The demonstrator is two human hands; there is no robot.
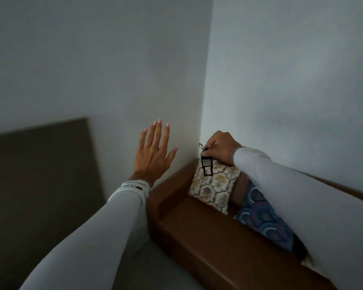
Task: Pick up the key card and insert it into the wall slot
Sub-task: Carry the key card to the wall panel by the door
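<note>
My right hand (222, 147) pinches the key card (207, 167) by its ring end, so the black tag hangs over the patterned cushion (214, 191), left hand (153, 153) spread and empty (pickup looks done; insertion remains, no slot clearly in view).

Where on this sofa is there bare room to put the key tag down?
The brown seat in front of the patterned cushion is bare, bordered by the armrest on its left. The back corner is crowded: that cushion, a blue cushion, and the right hand pinching the key tag.
</note>
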